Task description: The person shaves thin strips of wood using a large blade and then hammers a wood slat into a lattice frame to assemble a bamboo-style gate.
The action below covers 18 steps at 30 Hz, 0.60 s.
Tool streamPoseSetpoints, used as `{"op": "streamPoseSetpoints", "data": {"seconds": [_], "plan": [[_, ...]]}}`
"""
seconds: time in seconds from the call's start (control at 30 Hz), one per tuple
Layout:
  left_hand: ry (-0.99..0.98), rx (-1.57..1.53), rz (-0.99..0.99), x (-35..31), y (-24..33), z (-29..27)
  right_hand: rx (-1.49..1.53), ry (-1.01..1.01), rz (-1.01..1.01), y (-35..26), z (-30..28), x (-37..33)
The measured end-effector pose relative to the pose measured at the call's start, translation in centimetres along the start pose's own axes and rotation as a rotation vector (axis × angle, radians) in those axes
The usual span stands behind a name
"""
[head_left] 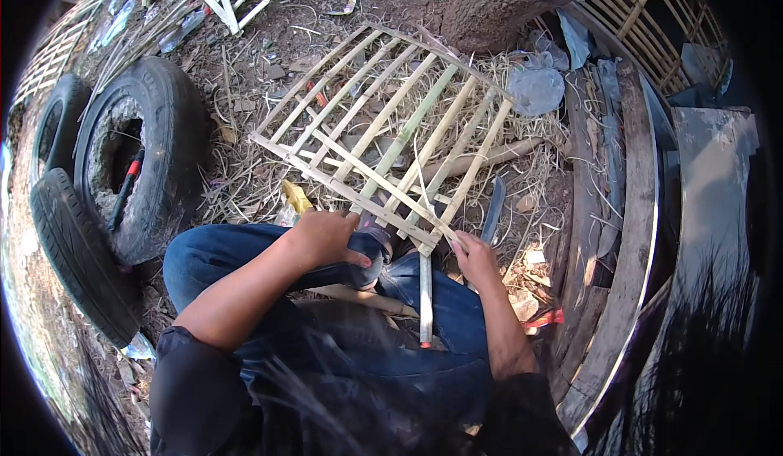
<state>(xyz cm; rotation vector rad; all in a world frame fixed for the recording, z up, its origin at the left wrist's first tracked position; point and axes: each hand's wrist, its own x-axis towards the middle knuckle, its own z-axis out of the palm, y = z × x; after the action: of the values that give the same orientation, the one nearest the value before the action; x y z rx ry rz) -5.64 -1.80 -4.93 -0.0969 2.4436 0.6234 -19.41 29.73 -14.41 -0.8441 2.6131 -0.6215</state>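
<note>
The open lattice panel of pale yellow-green bamboo slats [409, 131] lay just beyond both hands, above the brown ground strewn with straw-like shavings [236, 150]. Its near rail crossed over the person's feet, and its slats ran away from the person toward the far rail. How far the panel rested on the ground could not be told.

The right grip [477, 258], a bare hand, was closed around the near end of a long, thin, pale bamboo strip [405, 198], right beside the panel's near right corner. That strip ran aslant across the slats, away to the left. The left grip [322, 237], also bare, was curled at the near rail, left of the same corner, with its thumb toward the person; whether it pinched a slat end could not be told. The near right corner thus lay between the two hands, closer to the right one.

A silver, tube-shaped rod with an orange tip [426, 297] stuck out toward the person from under that corner, over the blue jeans [453, 313]. A flat, dark grey blade [493, 210] lay just beyond the right hand. Worn black rubber tyres [175, 138] stood toward the ground's left edge; long, weathered grey-brown planks [634, 236] lined its right edge.
</note>
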Motion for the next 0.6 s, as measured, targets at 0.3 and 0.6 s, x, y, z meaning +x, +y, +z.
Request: {"op": "streamPoseSetpoints", "data": {"seconds": [0.3,0.6], "plan": [[-0.007,0.016,0.006,0.11,-0.09,-0.11,-0.027,0.043,-0.044,-0.4,-0.43,0.32],[-0.017,0.022,0.0,0.26,-0.03,-0.18,-0.108,0.22,-0.03,-0.23,-0.42,0.62]]}}
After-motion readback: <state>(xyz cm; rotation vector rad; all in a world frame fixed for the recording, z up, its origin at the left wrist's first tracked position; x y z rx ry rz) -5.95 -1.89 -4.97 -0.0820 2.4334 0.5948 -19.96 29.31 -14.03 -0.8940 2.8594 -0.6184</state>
